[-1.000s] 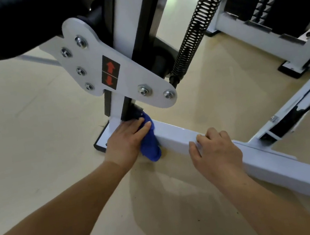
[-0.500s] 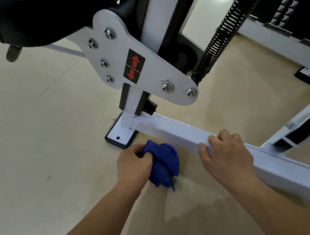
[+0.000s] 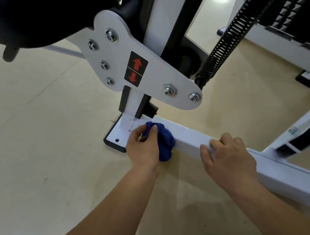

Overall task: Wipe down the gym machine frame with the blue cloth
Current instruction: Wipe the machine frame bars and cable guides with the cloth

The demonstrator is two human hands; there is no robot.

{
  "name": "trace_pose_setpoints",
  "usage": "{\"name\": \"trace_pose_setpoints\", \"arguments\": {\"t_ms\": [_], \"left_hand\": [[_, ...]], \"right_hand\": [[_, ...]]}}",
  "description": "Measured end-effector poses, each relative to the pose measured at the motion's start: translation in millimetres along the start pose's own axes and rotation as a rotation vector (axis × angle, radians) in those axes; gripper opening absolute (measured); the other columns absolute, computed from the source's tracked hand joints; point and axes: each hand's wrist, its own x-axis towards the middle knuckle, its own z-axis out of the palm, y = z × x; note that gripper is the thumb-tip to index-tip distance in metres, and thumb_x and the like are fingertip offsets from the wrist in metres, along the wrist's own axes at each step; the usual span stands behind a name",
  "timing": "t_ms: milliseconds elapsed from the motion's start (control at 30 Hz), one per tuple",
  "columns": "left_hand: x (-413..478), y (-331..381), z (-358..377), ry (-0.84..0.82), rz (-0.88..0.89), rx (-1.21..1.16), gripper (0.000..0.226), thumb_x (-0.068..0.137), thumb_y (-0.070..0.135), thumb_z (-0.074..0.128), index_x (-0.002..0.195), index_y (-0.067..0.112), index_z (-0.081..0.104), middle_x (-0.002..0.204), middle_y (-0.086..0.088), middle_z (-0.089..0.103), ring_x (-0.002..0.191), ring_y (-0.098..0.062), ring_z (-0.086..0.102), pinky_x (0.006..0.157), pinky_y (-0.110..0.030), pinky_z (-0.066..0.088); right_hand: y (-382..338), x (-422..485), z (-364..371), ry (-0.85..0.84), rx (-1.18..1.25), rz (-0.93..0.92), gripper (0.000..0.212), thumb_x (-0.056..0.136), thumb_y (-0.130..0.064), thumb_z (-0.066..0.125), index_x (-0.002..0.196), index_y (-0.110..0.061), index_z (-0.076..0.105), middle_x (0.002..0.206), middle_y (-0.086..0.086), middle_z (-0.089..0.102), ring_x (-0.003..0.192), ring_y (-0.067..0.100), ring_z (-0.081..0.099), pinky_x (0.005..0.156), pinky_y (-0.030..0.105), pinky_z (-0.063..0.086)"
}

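A white square floor bar (image 3: 189, 138) of the gym machine frame runs from the base plate (image 3: 115, 136) at centre toward the lower right. My left hand (image 3: 143, 149) grips a bunched blue cloth (image 3: 165, 141) and presses it against the near side and top of the bar, close to the base plate. My right hand (image 3: 227, 158) rests on the bar further right, its fingers curled over the top edge and the thumb on the near face.
A white bolted pivot plate (image 3: 141, 64) with red arrow stickers hangs just above the cloth. A black coil spring (image 3: 232, 34) slants up to the right, a black padded seat (image 3: 23, 20) overhangs top left, and another white frame member (image 3: 304, 130) branches off at right. Beige floor lies all round.
My left hand swung the cloth off the bar down toward the floor, then brought it back up against the bar near the base plate. My right hand stayed on the bar.
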Motion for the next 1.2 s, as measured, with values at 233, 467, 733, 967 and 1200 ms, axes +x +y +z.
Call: {"name": "trace_pose_setpoints", "arguments": {"t_ms": [233, 467, 733, 967, 1200], "left_hand": [[12, 1, 3, 0.103, -0.054, -0.038, 0.018, 0.093, 0.036, 0.071, 0.105, 0.023, 0.068, 0.099, 0.010, 0.070, 0.089, -0.004, 0.065, 0.069, -0.016, 0.047], [-32, -53, 23, -0.110, -0.024, 0.024, 0.047, 0.099, 0.033, 0.061, 0.146, 0.033, 0.051, 0.140, 0.013, 0.052, 0.117, -0.004, 0.058, 0.080, -0.008, 0.048], [-16, -26, 6, -0.125, 0.092, 0.181, 0.056, 0.102, 0.020, 0.056, 0.151, 0.041, 0.038, 0.128, 0.017, 0.059, 0.112, 0.010, 0.058, 0.091, -0.012, 0.047], [-28, -27, 12, -0.122, 0.128, 0.295, 0.065, 0.100, 0.029, 0.057, 0.157, 0.043, 0.028, 0.129, 0.017, 0.056, 0.105, -0.001, 0.056, 0.101, -0.025, 0.043], [-51, -45, 27, -0.254, 0.178, 0.406, 0.073, 0.102, 0.043, 0.052, 0.162, 0.034, 0.011, 0.156, 0.009, 0.040, 0.128, -0.008, 0.048, 0.108, -0.025, 0.038]], "right_hand": [[1, -1, 3, 0.021, 0.025, 0.000, 0.033, 0.092, -0.041, 0.061, 0.073, -0.013, 0.062, 0.081, 0.002, 0.049, 0.079, 0.029, 0.046, 0.061, 0.034, 0.039], [5, -4, 4, 0.015, 0.007, -0.014, 0.027, 0.092, -0.038, 0.059, 0.079, -0.014, 0.063, 0.082, 0.003, 0.051, 0.078, 0.028, 0.046, 0.061, 0.035, 0.042], [4, -3, -1, -0.075, 0.008, 0.035, 0.032, 0.098, -0.047, 0.046, 0.093, -0.021, 0.065, 0.092, -0.002, 0.052, 0.090, 0.024, 0.047, 0.068, 0.034, 0.045], [4, 0, -1, -0.075, -0.012, 0.067, 0.037, 0.098, -0.052, 0.043, 0.086, -0.024, 0.064, 0.092, -0.006, 0.049, 0.093, 0.021, 0.046, 0.064, 0.030, 0.036], [6, 1, -5, -0.107, -0.036, 0.046, 0.038, 0.099, -0.054, 0.038, 0.087, -0.027, 0.060, 0.090, -0.008, 0.046, 0.093, 0.018, 0.044, 0.062, 0.030, 0.034]]}}
